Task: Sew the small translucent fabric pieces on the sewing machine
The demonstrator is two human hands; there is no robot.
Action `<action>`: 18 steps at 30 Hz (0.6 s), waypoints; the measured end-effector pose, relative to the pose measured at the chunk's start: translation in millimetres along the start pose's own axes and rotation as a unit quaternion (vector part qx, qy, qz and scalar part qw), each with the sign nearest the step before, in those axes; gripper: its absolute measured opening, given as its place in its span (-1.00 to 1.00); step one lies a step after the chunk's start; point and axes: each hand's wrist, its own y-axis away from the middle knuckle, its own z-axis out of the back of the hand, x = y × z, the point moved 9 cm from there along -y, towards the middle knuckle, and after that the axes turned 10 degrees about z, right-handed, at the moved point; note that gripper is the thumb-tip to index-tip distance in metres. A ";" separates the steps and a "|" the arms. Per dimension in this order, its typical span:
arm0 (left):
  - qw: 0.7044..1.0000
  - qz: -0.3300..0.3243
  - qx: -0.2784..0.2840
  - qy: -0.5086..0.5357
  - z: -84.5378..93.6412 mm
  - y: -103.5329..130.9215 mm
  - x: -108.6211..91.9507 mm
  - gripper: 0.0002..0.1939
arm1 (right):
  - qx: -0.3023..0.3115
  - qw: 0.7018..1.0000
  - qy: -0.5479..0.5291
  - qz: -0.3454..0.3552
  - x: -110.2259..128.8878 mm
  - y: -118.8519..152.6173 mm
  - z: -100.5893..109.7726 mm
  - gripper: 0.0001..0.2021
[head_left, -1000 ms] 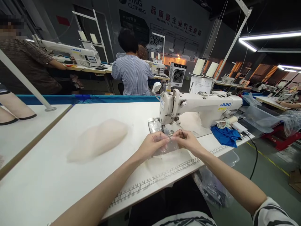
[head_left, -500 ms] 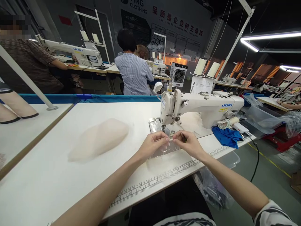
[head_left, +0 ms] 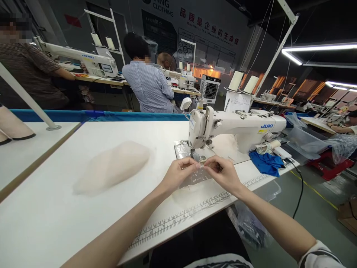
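My left hand (head_left: 178, 173) and my right hand (head_left: 224, 173) meet just in front of the needle of a white sewing machine (head_left: 234, 125). Fingertips of both are pinched together on a small pale edge of sheer fabric (head_left: 201, 166). Below my fingers the fabric seems to spread thinly over the metal needle plate (head_left: 182, 149), though its outline is hard to make out. To the left, a sheer beige fabric piece (head_left: 114, 165) lies flat on the white table (head_left: 44, 208). More pale fabric (head_left: 224, 145) rests beneath the machine's arm.
A printed ruler (head_left: 178, 219) runs along the table's front edge. Blue cloth (head_left: 266, 163) and a coiled cord (head_left: 263, 149) lie at the machine's right end. Thread cones (head_left: 236, 80) stand behind. A co-worker in a striped shirt (head_left: 149, 87) sits beyond the table.
My hands stay pinched at nearly the same spot by the needle. The view has shifted a little, and the striped-shirt co-worker has leaned left and turned their head.
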 end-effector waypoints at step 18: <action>0.999 0.038 0.000 0.029 0.3 2.1 3.9 -0.69 | 0.006 0.998 0.052 0.045 5.2 -3.4 -2.2 -0.93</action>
